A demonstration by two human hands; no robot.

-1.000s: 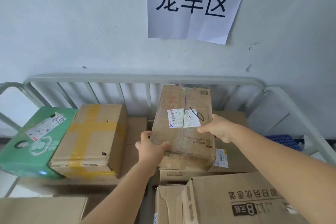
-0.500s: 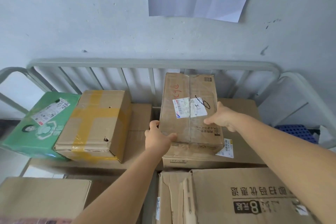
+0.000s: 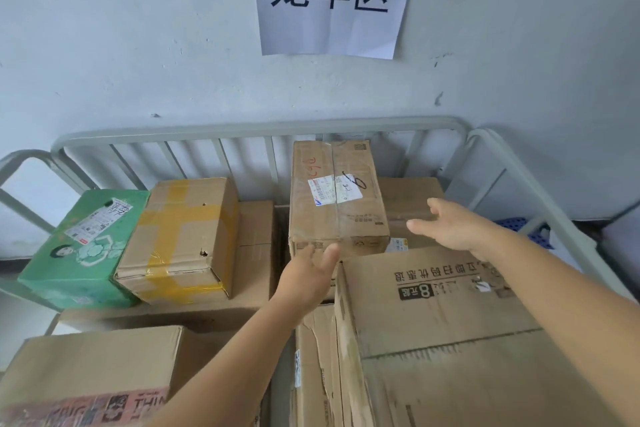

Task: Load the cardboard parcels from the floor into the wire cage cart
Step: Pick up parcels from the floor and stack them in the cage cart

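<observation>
Ok, tall taped parcel (image 3: 337,198) sits in the wire cage cart (image 3: 256,130), on the flat box (image 3: 412,198) at the back, butted against the rear bars, probably so the bars brace it. Long axis runs front to back, away from the person; shipping label faces up. Left hand (image 3: 310,274) is spread open, fingertips at the parcel's near bottom edge, gripping nothing. Right hand (image 3: 450,225) is open too, just beside its right face, apart from it. Yellow-taped box (image 3: 183,236) and green carton (image 3: 83,250) sit left, well apart.
</observation>
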